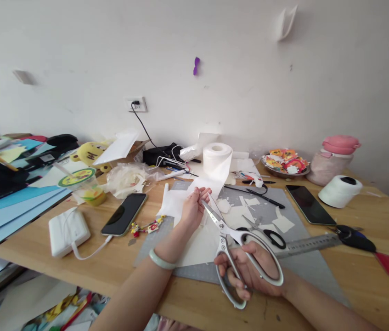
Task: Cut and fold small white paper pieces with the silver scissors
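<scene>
My right hand [254, 271] holds a large pair of metal scissors [222, 228] by its grey loop handles, with fingers through the loops. The blades are parted and point up toward my left hand [193, 209]. Palm up, that hand has its fingers curled together beside the blade tips; whatever they pinch is too small to make out. Behind it, white tissue trails from a paper roll [215, 158]. Under both hands, white paper [197, 248] lies on a grey cutting mat [187, 274]. Small black-handled scissors [274, 239] and paper scraps [283, 220] lie to the right.
At left are a phone [124, 214], a white power bank [68, 232], a lidded drink cup [86, 184] and a bead string [148, 226]. At right are a steel ruler [313, 243], another phone [309, 204], a thread cone [339, 191] and a pink-lidded bottle [332, 161].
</scene>
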A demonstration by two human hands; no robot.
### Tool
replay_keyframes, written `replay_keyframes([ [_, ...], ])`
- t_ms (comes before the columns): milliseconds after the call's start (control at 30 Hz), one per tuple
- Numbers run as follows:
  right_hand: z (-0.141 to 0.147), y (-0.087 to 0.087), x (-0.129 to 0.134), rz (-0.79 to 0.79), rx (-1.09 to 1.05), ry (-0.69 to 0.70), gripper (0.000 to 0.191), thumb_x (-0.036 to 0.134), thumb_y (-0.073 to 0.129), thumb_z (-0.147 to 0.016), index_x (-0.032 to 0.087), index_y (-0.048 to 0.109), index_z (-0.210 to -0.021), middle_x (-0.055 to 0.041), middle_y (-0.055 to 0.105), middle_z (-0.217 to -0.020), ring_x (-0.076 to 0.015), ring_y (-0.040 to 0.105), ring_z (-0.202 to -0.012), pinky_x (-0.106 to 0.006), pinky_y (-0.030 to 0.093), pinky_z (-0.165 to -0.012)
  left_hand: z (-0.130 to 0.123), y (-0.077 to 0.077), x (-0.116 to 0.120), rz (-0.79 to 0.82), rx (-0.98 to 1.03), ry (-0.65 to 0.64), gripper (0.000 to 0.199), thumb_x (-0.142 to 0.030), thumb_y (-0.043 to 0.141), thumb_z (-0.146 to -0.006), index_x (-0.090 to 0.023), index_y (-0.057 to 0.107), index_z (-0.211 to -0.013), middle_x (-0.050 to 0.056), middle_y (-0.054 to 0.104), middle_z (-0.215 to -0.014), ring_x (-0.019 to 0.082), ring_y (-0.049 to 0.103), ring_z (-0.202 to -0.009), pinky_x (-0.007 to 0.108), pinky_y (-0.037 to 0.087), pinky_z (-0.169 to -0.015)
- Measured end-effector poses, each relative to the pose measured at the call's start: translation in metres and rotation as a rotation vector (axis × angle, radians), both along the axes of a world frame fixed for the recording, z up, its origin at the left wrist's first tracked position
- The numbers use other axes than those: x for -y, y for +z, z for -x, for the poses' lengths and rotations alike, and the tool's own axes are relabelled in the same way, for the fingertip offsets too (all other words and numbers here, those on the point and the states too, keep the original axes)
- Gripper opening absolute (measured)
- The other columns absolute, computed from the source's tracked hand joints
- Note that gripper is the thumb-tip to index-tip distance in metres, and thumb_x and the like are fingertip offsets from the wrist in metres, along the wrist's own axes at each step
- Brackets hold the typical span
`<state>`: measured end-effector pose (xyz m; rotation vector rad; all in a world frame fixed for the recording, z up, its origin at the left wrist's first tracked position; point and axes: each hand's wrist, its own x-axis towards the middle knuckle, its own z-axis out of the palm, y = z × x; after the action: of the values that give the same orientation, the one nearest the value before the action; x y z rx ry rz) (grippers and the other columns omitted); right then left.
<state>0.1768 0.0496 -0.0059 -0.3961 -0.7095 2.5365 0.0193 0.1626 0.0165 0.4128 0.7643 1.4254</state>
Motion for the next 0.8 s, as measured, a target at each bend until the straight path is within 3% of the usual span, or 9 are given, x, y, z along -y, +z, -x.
replay_keyframes([
  [100,0.0001,0.0007,0.0009,-0.002,0.01,-0.015,0.048,0.041,0.043,-0.071,0.004,0.058,-0.097,-0.0115,0.056,-0.086,-0.0119,0.049,-0.054,-0.026,0.039,-0.043,0.0011,-0.0004,-0.0003,0.005,-0.006,0.011,0.023,-0.024,0.047,-0.087,-0.01,0.059,-0.074,0.009,0.069,-0.075,0.011,0.065,-0.067,0.019,0.048,-0.062],
  [433,0.0004,0.0007,0.0012,-0.002,0.053,-0.041,0.053,0.046,0.041,-0.069,0.006,0.059,-0.099,-0.0116,0.058,-0.086,-0.0127,0.05,-0.059,-0.025,0.042,-0.045,0.0017,0.0,0.0026,-0.036,0.019,-0.113,0.016,-0.018,0.046,-0.084,-0.013,0.061,-0.079,0.007,0.07,-0.084,0.015,0.065,-0.078,0.03,0.047,-0.081],
  [800,0.0008,0.0026,0.0018,-0.005,0.09,-0.064,0.049,0.043,0.045,-0.068,0.005,0.06,-0.095,-0.0113,0.056,-0.084,-0.0124,0.048,-0.057,-0.025,0.04,-0.043,0.0026,0.0001,0.0038,-0.023,0.041,-0.168,0.018,-0.018,0.047,-0.083,-0.014,0.055,-0.067,0.007,0.069,-0.08,0.017,0.065,-0.081,0.032,0.047,-0.085],
])
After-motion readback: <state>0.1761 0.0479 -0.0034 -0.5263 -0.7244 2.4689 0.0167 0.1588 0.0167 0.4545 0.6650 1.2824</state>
